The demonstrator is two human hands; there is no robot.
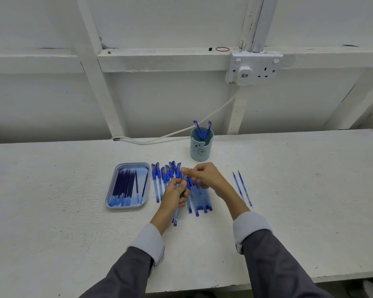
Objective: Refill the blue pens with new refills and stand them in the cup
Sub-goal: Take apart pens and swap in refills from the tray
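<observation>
- While our left hand (174, 194) curls round a clear blue plastic pen (175, 217), our right hand (206, 176) pinches its far end.
- Both hands hide part of the blue pen row (158, 183).

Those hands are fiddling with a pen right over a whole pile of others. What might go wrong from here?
1. The left hand and right hand hold one pen above the loose pens; a dropped part could get lost among them.
2. Two refills lie loose by the right forearm; a sleeve might sweep them away.
3. The cup stands just behind the hands; a hasty reach could tip it.
</observation>
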